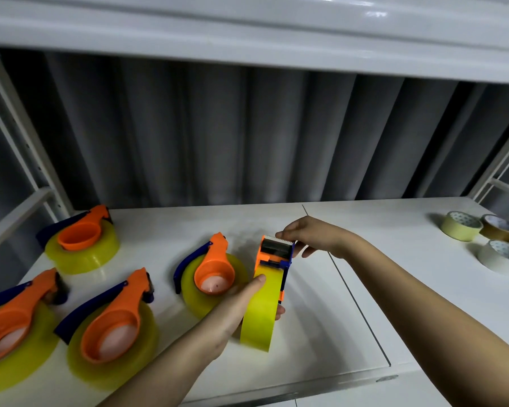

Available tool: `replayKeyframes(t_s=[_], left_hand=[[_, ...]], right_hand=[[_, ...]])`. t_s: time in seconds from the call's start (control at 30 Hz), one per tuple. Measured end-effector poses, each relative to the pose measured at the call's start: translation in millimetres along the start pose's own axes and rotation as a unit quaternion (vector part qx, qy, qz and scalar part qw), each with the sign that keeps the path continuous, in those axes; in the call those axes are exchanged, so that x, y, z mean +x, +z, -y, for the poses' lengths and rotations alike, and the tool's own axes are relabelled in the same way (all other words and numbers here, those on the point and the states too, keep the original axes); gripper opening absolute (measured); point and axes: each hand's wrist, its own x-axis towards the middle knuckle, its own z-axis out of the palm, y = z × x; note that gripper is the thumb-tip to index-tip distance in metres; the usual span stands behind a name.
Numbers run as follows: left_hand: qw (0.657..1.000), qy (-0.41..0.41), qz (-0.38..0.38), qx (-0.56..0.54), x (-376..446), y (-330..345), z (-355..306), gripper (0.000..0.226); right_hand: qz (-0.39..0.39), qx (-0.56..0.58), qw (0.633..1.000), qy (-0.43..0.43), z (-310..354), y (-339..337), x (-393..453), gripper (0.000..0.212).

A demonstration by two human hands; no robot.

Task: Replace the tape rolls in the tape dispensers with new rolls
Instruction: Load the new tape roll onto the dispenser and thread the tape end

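Above the left hand [235, 306] gripping the yellow tape roll [260, 309], the right hand [303, 236] pinches the dispenser head [276, 249]; best steady the roll while working it free.

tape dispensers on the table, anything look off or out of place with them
Nothing looks damaged or spilled. Four loaded dispensers lie flat at left, e.g. the nearest one. The only one off the table is the dispenser held upright on edge: the left hand grips its yellow roll, the right hand holds the cutter end.
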Motion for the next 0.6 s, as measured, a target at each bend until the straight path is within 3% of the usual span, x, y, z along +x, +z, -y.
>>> replayKeyframes(t_s=[0.17, 0.37, 0.5, 0.6], left_hand=[[0.998, 0.032, -0.011, -0.062, -5, 10, 3, 0.033], [0.984, 0.046, -0.105, -0.133, -1, 12, -6, 0.018], [0.988, 0.028, -0.098, -0.116, 2, 11, -18, 0.026], [0.991, 0.025, -0.097, -0.088, 4, 11, -26, 0.029]], right_hand=[[-0.037, 0.034, 0.999, -0.008, -3, 9, -14, 0.047], [-0.082, 0.136, 0.986, -0.051, -19, 29, -33, 0.059], [-0.121, 0.243, 0.959, -0.080, -23, 34, -38, 0.065], [-0.082, 0.298, 0.942, -0.133, -23, 36, -44, 0.064]])
